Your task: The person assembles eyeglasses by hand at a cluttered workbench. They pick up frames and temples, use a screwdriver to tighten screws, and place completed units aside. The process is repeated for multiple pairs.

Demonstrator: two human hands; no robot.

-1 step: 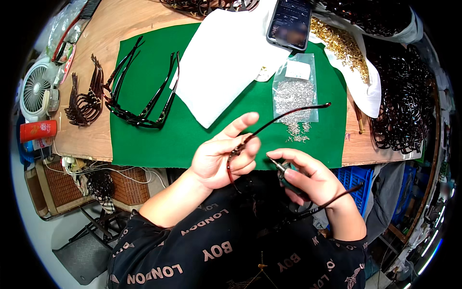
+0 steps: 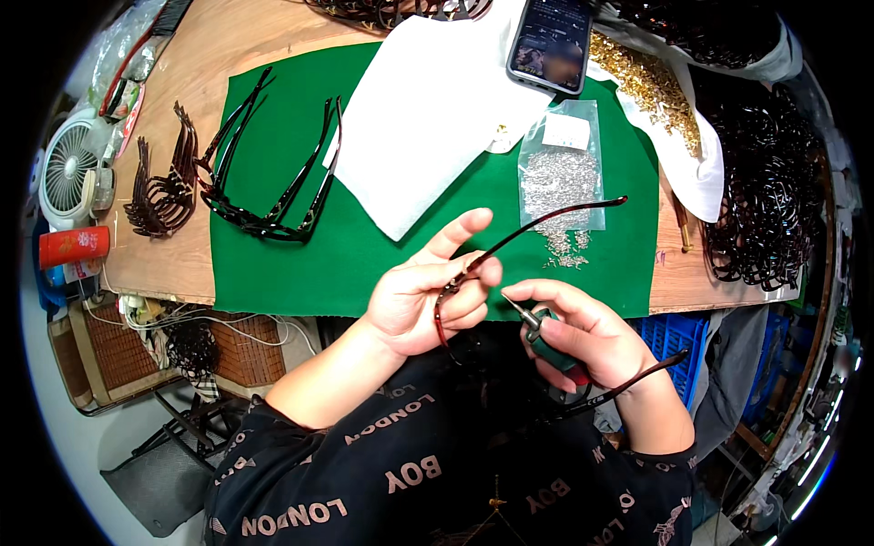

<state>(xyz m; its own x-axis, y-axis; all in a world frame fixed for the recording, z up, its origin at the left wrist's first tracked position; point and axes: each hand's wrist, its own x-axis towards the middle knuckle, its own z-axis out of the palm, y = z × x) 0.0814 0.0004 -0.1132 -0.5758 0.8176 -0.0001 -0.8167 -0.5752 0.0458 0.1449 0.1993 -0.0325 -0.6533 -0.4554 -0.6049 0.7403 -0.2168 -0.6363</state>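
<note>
My left hand (image 2: 428,296) pinches a dark reddish-brown eyeglass frame (image 2: 441,320) near one hinge. One temple arm points up and right over the green mat (image 2: 273,296). The other temple arm (image 2: 637,375) passes by my right wrist, and much of the frame front is lost against my black shirt. In my right hand (image 2: 592,337) is a green and red screwdriver (image 2: 543,344), gripped with its thin metal tip pointing up and left, apart from the frame. Several small silver screws (image 2: 566,250) lie loose below a clear bag (image 2: 562,177) of more.
Assembled dark glasses (image 2: 259,223) rest on the mat's left, beside loose brown temple arms (image 2: 164,196). A white cloth (image 2: 410,127) lies mid-table under a phone (image 2: 549,45). Gold-coloured parts (image 2: 646,86) and a heap of dark frames (image 2: 760,191) fill the right. A fan (image 2: 68,173) stands far left.
The screwdriver has turned slightly in my right hand, so more of its green body shows. My left hand and the frame have shifted barely to the right.
</note>
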